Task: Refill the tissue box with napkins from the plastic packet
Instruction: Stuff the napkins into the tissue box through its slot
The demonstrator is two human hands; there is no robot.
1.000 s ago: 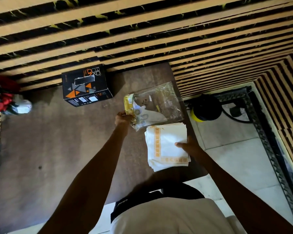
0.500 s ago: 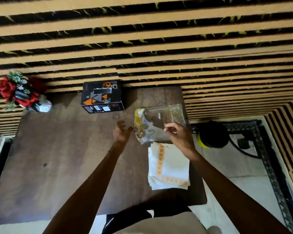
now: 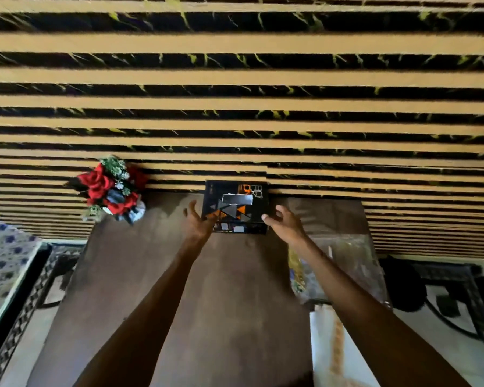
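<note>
A black tissue box (image 3: 236,209) with orange and grey triangles stands at the far edge of the brown table (image 3: 229,289), against the striped wall. My left hand (image 3: 197,223) is open at the box's left side, fingers spread. Just off the box's right side, my right hand (image 3: 284,222) is also open. I cannot tell whether either hand touches the box. The clear plastic packet (image 3: 352,263) lies on the table's right side, partly behind my right forearm. A stack of white napkins (image 3: 344,347) with an orange border lies nearer me, at the table's right edge.
A bunch of red flowers (image 3: 109,191) stands at the table's far left corner. The striped wall (image 3: 235,107) rises right behind the table. Tiled floor with a patterned border (image 3: 25,317) lies left, and a dark round object (image 3: 403,286) sits on the floor at right.
Both hands have left the packet and napkins and reached forward to the two sides of the tissue box. The view has swung left and forward.
</note>
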